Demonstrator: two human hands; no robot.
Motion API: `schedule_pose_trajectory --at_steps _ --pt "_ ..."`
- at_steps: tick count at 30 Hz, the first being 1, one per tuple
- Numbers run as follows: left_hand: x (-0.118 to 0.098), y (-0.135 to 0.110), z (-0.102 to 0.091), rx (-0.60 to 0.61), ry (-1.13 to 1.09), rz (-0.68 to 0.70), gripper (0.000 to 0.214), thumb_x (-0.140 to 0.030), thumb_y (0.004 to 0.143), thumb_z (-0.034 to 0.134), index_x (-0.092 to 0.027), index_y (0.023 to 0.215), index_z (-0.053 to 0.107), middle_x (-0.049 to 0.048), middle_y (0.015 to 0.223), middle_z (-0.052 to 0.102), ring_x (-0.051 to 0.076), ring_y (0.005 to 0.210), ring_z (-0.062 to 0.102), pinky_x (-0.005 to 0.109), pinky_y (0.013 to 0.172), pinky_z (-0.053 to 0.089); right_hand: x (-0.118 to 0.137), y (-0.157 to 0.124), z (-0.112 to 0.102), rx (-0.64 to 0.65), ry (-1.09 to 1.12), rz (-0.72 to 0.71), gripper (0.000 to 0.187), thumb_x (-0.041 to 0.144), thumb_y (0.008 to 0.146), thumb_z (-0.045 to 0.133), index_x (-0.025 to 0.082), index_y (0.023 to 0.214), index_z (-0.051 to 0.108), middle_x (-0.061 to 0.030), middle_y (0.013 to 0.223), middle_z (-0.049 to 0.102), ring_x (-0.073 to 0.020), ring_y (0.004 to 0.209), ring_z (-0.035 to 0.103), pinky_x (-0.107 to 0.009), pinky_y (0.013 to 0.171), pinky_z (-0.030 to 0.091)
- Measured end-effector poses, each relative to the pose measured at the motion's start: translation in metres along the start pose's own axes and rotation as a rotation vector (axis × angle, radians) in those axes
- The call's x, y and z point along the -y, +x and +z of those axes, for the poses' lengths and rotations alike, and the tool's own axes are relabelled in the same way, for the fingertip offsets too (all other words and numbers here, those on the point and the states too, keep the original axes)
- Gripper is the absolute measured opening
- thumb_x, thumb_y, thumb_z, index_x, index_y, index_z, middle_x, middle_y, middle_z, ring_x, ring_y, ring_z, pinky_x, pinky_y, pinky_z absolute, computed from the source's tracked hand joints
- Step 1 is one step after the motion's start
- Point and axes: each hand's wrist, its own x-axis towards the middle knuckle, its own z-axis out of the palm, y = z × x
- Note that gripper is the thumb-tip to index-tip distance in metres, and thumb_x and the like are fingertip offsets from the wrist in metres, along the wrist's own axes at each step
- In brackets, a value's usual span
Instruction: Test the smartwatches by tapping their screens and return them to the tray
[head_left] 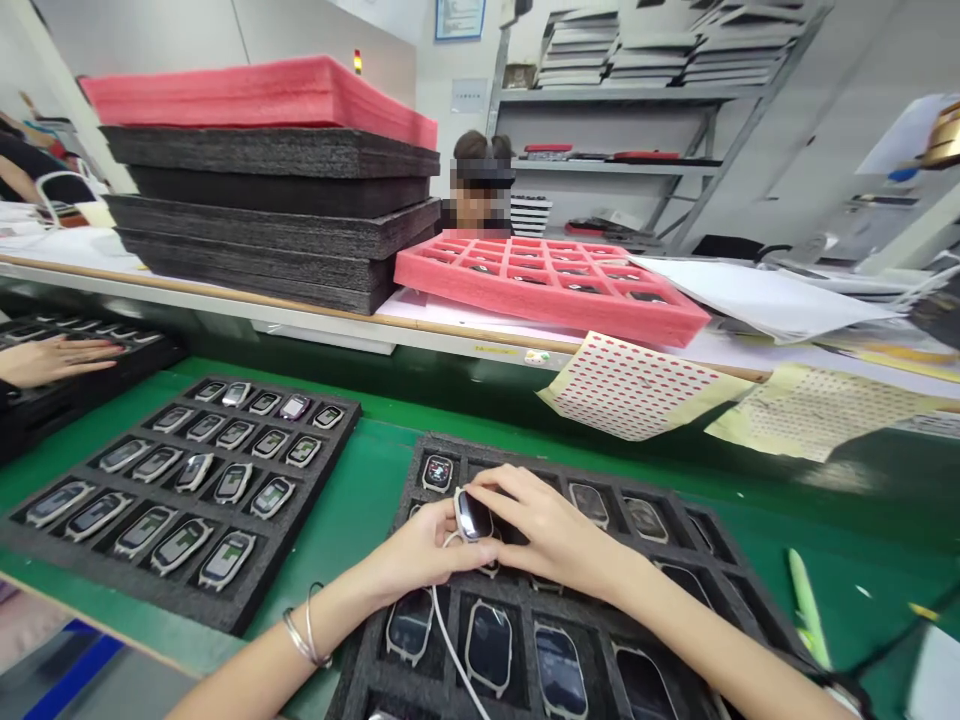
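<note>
Both my hands meet over a black foam tray [442, 655] full of smartwatch bodies in its pockets. My right hand [551, 535] pinches one watch body [472, 517], tilted up on its edge, screen lit. My left hand [416, 555] is closed at the watch's lower side, where a white cable [448, 640] runs from it toward me across the tray. A bracelet [306, 630] sits on my left wrist. One watch [437, 471] in the tray's far left pocket shows a lit dial.
A second black tray [45, 560] of watches lies to the left on the green belt [367, 490]. Another person's hand [49, 360] rests on a third tray at far left. Behind stand a pink foam tray [540, 300], stacked foam sheets [285, 200], red-dot sticker sheets [630, 385] and a green pen [806, 605].
</note>
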Motion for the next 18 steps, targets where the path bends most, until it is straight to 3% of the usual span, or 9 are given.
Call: schedule_pose_trajectory --at_steps 5,10,15,18 --pt "0.005 0.002 0.001 -0.071 0.018 0.007 0.034 -0.044 0.077 0.068 -0.014 0.087 0.056 -0.0106 0.046 0.038 0.003 0.034 0.025 0.018 0.033 0.016 -0.004 -0.005 0.027 -0.087 0.140 0.091 0.040 0.018 0.086 0.062 0.019 0.123 0.048 -0.0105 0.117 0.051 -0.0235 0.107 0.053 -0.035 0.090 0.047" --pt "0.008 0.001 -0.001 -0.085 0.010 0.033 0.037 -0.045 0.075 0.070 -0.013 0.090 0.059 -0.0104 0.050 0.035 0.003 0.035 0.022 0.018 0.033 0.014 -0.001 -0.015 0.051 -0.243 0.170 0.089 0.038 0.023 0.091 0.057 0.019 0.126 0.043 -0.0101 0.112 0.049 -0.0225 0.100 0.055 -0.035 0.085 0.049" --pt "0.006 0.000 -0.003 -0.066 0.008 0.048 0.036 -0.045 0.075 0.070 -0.012 0.088 0.060 -0.0089 0.054 0.036 0.003 0.037 0.017 0.020 0.035 0.010 -0.001 -0.013 0.050 -0.238 0.259 0.113 0.045 0.021 0.088 0.061 0.020 0.129 0.043 -0.0085 0.110 0.049 -0.0167 0.080 0.056 -0.030 0.073 0.051" --pt "0.005 -0.001 -0.002 -0.065 -0.001 0.072 0.036 -0.045 0.073 0.071 -0.012 0.084 0.061 -0.0054 0.062 0.041 0.004 0.043 0.020 0.021 0.040 0.013 -0.001 -0.012 0.046 -0.210 0.292 0.128 0.051 0.023 0.088 0.062 0.021 0.134 0.041 -0.0061 0.101 0.054 -0.0190 0.083 0.056 -0.033 0.077 0.050"
